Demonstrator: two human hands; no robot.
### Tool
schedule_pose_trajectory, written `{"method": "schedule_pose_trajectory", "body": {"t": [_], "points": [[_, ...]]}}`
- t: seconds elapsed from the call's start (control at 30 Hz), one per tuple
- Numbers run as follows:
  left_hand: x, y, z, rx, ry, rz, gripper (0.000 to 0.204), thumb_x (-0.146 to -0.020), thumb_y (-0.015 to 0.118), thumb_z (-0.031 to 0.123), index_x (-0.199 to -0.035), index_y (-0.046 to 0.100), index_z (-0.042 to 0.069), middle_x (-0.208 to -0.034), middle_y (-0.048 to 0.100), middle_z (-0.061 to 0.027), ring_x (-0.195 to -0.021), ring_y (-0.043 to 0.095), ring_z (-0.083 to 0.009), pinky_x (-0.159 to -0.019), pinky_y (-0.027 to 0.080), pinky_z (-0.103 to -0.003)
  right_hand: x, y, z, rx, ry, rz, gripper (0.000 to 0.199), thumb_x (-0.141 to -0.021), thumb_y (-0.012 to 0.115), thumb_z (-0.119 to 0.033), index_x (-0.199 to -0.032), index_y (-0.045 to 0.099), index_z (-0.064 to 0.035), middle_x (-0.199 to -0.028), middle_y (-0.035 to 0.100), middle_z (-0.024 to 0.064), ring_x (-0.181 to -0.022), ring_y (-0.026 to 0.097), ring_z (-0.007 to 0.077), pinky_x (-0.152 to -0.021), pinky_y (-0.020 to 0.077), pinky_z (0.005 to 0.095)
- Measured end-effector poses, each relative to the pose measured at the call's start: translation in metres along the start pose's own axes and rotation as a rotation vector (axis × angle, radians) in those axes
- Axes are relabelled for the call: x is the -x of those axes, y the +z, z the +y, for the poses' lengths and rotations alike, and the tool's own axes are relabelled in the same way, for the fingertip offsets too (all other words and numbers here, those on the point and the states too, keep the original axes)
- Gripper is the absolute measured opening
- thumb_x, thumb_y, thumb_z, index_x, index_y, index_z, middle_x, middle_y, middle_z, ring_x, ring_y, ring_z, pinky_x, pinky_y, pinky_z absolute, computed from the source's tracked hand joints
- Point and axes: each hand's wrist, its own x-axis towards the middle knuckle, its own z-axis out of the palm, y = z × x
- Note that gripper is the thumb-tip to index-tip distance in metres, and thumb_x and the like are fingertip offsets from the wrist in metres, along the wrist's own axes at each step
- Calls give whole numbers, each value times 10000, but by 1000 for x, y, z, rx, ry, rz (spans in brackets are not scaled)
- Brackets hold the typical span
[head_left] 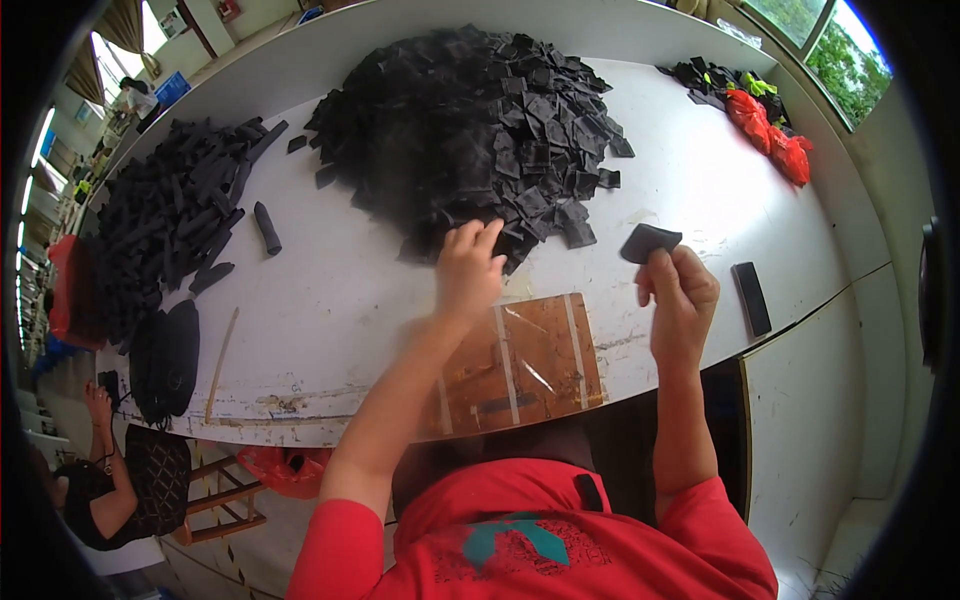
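A large heap of small flat black fabric pieces [545, 140] covers the far middle of the table. My left hand [470, 268] reaches to the heap's near edge, its bent fingers and thumb apart among the nearest pieces. I see nothing gripped in it. On the right, my right hand [682, 290] is closed, pinching one black fabric piece [645, 240] between thumb and fingers above the white table. Between my forearms, a brown board [545, 350] with pale tape strips lies at the table's front edge.
At the left is a pile of rolled black pieces [170, 205], with one loose roll [267, 228] beside it. A black phone-like slab [751, 299] lies right. Red plastic bags [765, 130] sit far right. Another person's arm [118, 480] shows lower left, near a wooden stool [225, 500].
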Motion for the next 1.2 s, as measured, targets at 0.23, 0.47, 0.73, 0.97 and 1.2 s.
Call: {"method": "schedule_pose_trajectory", "body": {"t": [0.23, 0.47, 0.73, 0.97, 1.2], "points": [[-34, 78, -26, -569, -23, -418, 396, -723, 689, 171, -1080, 544, 81, -1021, 544, -167, -923, 565, -319, -746, 503, -388, 35, -84, 70, 317, 353, 64, 276, -886, 555, -143, -639, 541, -21, -567, 506, 5, -474, 416, 49, -427, 309, 211], [-39, 86, -59, -485, 216, -223, 83, -717, 579, 24, -767, 575, 91, -725, 596, -105, -711, 629, -264, -604, 527, -345, 67, -111, 102, 253, 440, 107, 195, -885, 568, -142, -741, 599, -15, -587, 539, -12, -487, 448, 35, -441, 338, 192], [7, 3, -54, -331, 201, -215, 282, -677, 561, -29, -914, 640, 101, -745, 593, -76, -720, 609, -259, -618, 497, -361, 30, -125, 132, 823, 177, 26, 187, -834, 604, -133, -762, 601, 40, -563, 584, 105, -480, 535, 167, -488, 399, 311], [83, -70, -35, -260, 55, -363, 438, -641, 586, -39, -1062, 606, 76, -1001, 574, -141, -902, 571, -316, -765, 477, -392, 1, -137, 171, 934, 264, -8, 332, -834, 624, -293, -836, 624, 39, -636, 619, 153, -531, 571, 247, -549, 436, 359], [47, -70, -55, 110, -191, -158, 299, -690, 598, 64, -979, 615, -10, -936, 620, -193, -865, 593, -371, -804, 478, -388, 25, -120, 144, 928, 118, 141, 253, -879, 591, -192, -988, 599, 37, -594, 579, 138, -516, 563, 226, -507, 429, 340]]}}
